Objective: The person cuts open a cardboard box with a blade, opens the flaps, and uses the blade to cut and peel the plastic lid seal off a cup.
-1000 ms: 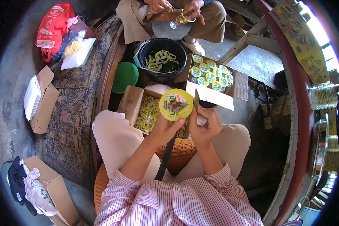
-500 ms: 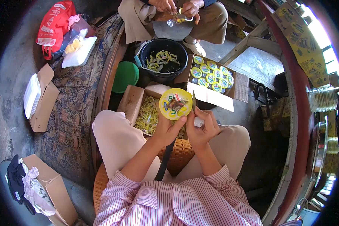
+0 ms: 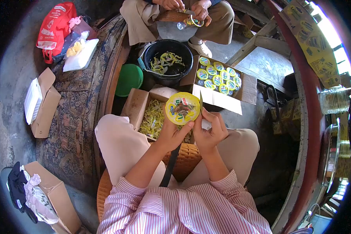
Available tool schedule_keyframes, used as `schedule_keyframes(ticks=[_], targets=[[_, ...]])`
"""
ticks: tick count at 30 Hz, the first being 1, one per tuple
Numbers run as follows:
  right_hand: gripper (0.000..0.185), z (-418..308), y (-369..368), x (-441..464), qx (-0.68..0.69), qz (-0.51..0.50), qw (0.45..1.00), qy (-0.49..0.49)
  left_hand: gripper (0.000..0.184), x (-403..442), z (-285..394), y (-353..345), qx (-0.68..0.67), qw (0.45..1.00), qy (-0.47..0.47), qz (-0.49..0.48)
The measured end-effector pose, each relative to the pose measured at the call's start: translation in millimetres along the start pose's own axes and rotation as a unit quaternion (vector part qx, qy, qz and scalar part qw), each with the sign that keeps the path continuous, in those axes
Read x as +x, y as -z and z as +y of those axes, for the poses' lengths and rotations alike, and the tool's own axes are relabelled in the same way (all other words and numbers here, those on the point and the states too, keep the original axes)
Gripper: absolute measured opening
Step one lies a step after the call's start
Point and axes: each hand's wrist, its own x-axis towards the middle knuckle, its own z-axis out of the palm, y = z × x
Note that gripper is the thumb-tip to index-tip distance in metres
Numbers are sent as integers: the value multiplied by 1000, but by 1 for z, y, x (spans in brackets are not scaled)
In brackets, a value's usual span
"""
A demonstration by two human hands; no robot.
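Left hand gripping cup, right hand holding knife point-forward

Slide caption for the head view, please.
Left hand holds a round, yellow printed lid; right hand holds a knife at its edge.

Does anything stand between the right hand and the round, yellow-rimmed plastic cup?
Only the slim grey metal knife blade, held in the right hand, at the right edge of the round, yellow-rimmed plastic cup. Whether it touches, I cannot tell.
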Motion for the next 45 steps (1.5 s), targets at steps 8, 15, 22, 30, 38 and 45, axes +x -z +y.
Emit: schedule_keyframes(ticks=[8, 15, 22, 30, 38, 45], targets=[[19, 0, 1, 4, -3, -10, 1000, 25, 39, 0, -4, 7, 63, 997, -32, -28], [20, 1, 0, -3, -6, -13, 1000, 7, 38, 0, 0, 3, -67, 997, 8, 38], [19, 0, 0, 0, -8, -7, 1000, 12, 50, 1, -12, 14, 116, 991, -50, -47], [17, 0, 4, 7, 24, -24, 999, -10, 50, -2, 4, 4, -73, 997, 33, -11], [16, 0, 8, 7, 33, -45, 998, -23, 47, -3, -1, 8, -61, 998, 16, -24], [15, 0, 11, 9, 58, -65, 996, -32, 54, -3, 0, 13, -124, 992, 36, -15]])
